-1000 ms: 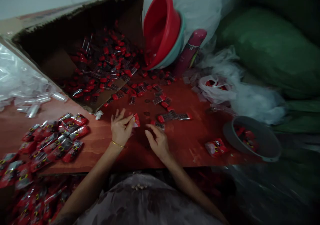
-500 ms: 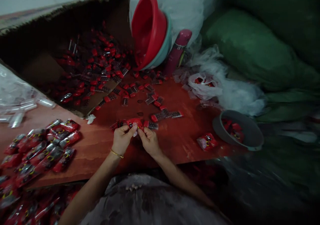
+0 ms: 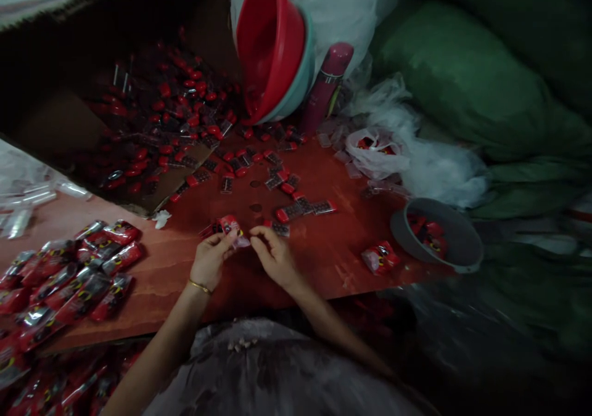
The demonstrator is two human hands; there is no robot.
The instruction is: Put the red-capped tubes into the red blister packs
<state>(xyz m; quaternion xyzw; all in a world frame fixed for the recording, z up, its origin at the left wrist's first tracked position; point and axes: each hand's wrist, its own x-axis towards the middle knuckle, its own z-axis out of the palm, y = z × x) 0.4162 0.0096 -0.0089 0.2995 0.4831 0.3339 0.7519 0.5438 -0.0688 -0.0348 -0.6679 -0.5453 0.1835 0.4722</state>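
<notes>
My left hand (image 3: 210, 262) is closed on a small red printed plastic packet (image 3: 230, 225) with a clear, pale end; its thumb lies on top. Close by that clear end is my right hand (image 3: 275, 259), its thumb and forefinger nearly together. Whether they pinch the film edge, I cannot make out. Small red-capped clear tubes with dark contents, such as this tube (image 3: 280, 228), lie just beyond the hands. More are scattered up the red table and spill from a cardboard box (image 3: 69, 123).
Filled red packets (image 3: 86, 293) are piled at the left. At the right are a single packet (image 3: 380, 257) and a grey bowl (image 3: 444, 262) with red pieces. Behind stand a red basin (image 3: 296, 40), a pink flask (image 3: 324, 86) and a white plastic bag (image 3: 377, 157).
The packet has turned and shifted slightly left with my left hand, showing its clear end. My right hand has drawn apart from the left. The whole view has moved slightly.
</notes>
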